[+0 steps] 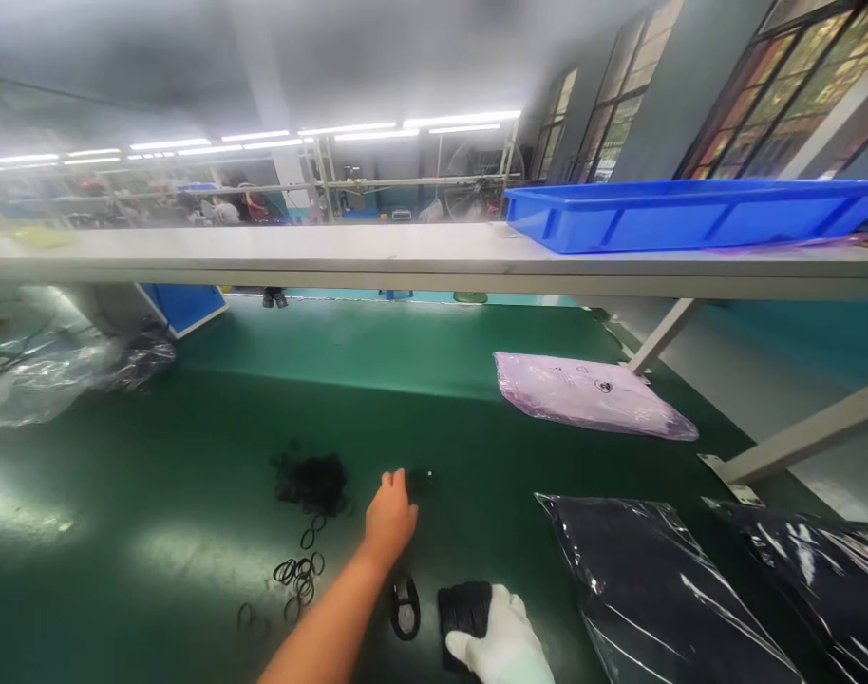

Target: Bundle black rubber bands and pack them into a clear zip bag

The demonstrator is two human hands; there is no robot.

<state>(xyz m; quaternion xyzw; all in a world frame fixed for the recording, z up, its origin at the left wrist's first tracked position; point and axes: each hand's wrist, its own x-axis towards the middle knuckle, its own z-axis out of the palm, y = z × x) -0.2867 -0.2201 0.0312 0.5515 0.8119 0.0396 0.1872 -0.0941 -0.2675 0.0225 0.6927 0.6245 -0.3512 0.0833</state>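
My left hand (393, 508) is bare and reaches forward over the green surface, its fingers curled inward. Beside the fingertips lies a small dark piece (421, 483), blurred; whether the fingers grip it or something else is hidden. In a white glove, my right hand (503, 638) has its thumb and fingers around a flat black ribbed bundle (465, 610). Between the two hands rests a black oval loop (405, 608). Left of my forearm several thin black rings (298, 575) are scattered, with a fuzzy dark pile (312, 482) beyond them.
Dark items in clear plastic bags (662, 579) lie at right. A pink bag (591, 391) is farther back near slanted metal legs (666, 334). Across the view runs a white shelf (320, 245) bearing a blue tray (690, 218). Crumpled clear plastic (64, 375) sits at left.
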